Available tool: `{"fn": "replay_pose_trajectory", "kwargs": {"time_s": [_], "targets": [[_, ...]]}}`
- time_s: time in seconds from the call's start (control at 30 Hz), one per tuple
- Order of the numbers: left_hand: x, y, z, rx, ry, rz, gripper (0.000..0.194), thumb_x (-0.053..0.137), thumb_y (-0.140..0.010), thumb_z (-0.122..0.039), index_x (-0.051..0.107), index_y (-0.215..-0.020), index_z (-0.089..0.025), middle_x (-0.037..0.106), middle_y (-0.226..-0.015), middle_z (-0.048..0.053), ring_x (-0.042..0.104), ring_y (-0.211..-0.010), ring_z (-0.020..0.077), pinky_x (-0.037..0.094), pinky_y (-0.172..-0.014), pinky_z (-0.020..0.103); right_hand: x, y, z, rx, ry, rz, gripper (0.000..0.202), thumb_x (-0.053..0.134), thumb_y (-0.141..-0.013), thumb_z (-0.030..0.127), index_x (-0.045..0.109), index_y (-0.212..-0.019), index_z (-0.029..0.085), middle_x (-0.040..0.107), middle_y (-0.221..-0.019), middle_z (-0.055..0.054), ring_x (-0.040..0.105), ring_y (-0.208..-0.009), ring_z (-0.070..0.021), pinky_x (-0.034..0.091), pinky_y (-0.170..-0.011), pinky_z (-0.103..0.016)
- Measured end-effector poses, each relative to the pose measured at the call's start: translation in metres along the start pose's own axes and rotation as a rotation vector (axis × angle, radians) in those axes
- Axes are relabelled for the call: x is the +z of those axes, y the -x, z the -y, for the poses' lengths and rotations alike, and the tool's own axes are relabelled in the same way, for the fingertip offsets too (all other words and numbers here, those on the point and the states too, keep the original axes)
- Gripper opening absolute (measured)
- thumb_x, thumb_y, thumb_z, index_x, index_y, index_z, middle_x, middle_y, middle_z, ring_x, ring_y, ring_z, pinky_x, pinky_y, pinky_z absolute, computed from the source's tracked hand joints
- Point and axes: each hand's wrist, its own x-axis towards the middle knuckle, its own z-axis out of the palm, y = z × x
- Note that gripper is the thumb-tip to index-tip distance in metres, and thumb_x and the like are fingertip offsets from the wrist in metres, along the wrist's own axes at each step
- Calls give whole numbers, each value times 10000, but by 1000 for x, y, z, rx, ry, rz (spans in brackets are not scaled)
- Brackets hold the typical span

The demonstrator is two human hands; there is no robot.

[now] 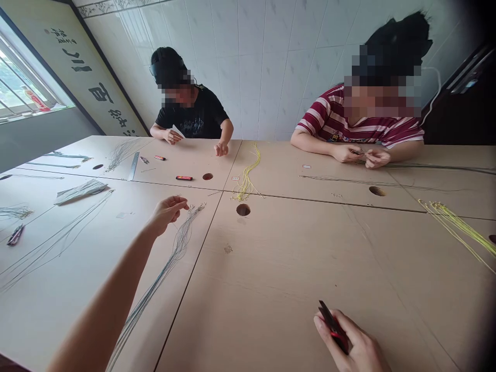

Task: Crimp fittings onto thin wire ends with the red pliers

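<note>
Your left hand, left of centre in the frame, has its fingertips drawn close together just beside the upper end of the grey cords; whether a strand sits between them is too small to tell. The cords run down to the bottom edge, left of centre, along the table. At lower right, your right hand is curled around red-handled snips, blades pointing up-left. Yellow cords lie at upper centre, beyond a round hole.

Daylight from left window; dark, seemingly blurry right edge
</note>
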Motion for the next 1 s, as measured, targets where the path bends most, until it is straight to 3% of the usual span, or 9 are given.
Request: {"fn": "replay_pose_trajectory", "kwargs": {"time_s": [0.1,0.23,0.33,0.4,0.47,0.63,0.83,0.93,1.0], "targets": [[10,16,-7,25,-73,147,262,703,-726,-347,575,-869,-169,651,-752,33,318,-447,36,190,-408,201,-8,-22,32,19,-103,149,402,526,-840,595,589,-706,221,537,-582,7,501,-530,-146,406,-499,-236],[30,41,-17,65,-169,296,180,639,-798,-315,528,-877,-198,667,-749,13,319,-456,45,237,-431,212,0,-62,87,-34,-304,350,341,553,-852,524,635,-803,197,562,-715,-9,471,-635,-139,391,-581,-259],[45,58,-22,90,-231,377,162,603,-825,-307,477,-838,-205,661,-722,-3,306,-446,46,231,-424,214,27,-86,125,-79,-475,405,325,606,-816,455,676,-1027,217,637,-934,-41,462,-668,-134,391,-613,-281],[53,66,-24,97,-262,426,173,596,-829,-318,464,-832,-206,657,-711,-7,316,-437,47,236,-418,215,51,-98,145,-123,-569,443,352,616,-801,408,656,-1106,237,618,-1167,-59,447,-664,-121,389,-609,-289],[58,73,-25,103,-279,460,191,596,-831,-336,455,-832,-206,648,-703,-12,335,-440,48,247,-419,212,73,-106,159,-128,-650,525,453,630,-780,371,600,-1215,248,601,-1237,-62,455,-681,-122,390,-612,-287],[62,78,-26,131,-250,485,288,571,-868,-450,420,-822,-209,625,-677,-18,406,-500,65,268,-448,200,105,-117,170,-151,-647,616,305,629,-760,345,662,-1019,189,677,-843,-26,467,-649,-128,376,-628,-286],[66,76,-20,165,-320,466,273,563,-876,-460,474,-868,-201,662,-662,-4,456,-478,74,317,-440,203,112,-126,163,-150,-547,616,134,613,-739,306,627,-771,177,630,-703,4,507,-665,-130,373,-640,-271],[66,75,-12,193,-400,328,259,531,-879,-454,535,-905,-197,695,-736,30,590,-581,128,467,-539,255,109,-127,160,-136,-471,589,126,599,-740,304,584,-715,181,569,-626,25,481,-611,-123,358,-606,-265],[63,78,-3,202,-433,161,324,461,-904,-479,565,-1005,-189,713,-992,101,667,-867,206,534,-770,358,106,-127,159,-139,-434,565,120,589,-741,293,558,-696,186,553,-610,32,489,-609,-123,363,-615,-264]]}}
